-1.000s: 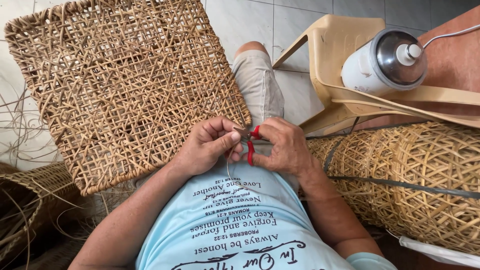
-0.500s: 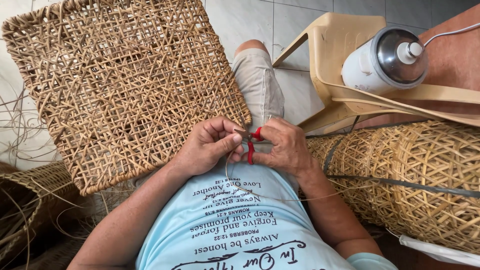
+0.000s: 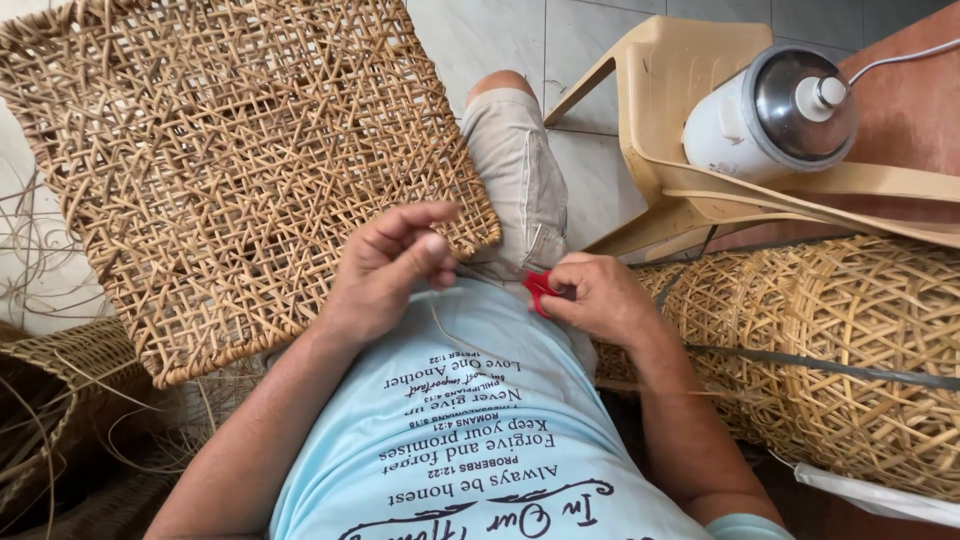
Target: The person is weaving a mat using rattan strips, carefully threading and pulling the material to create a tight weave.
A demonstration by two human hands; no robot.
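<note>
So from my feed looking down: the big woven rattan panel (image 3: 240, 170) is my landmark here, propped across the lap and tilted up toward the top left. The left hand (image 3: 385, 270) sits right at the panel's lower right corner, fingers curled and pinched together near that corner edge; looks like it's nipping a thin rattan strand (image 3: 445, 330) that trails down from the corner, though the strand is so fine I can't swear to the contact. The right hand (image 3: 600, 300) is just off that same corner, to the right of the panel and clear of it, closed around the red scissors (image 3: 540, 290). Only the red handles poke out toward the left hand; I can't see the blades. The hands are near each other but apart. Right of the panel, past the knee, there's a beige plastic chair (image 3: 680, 80), with a white jug (image 3: 760, 115) by it.
</note>
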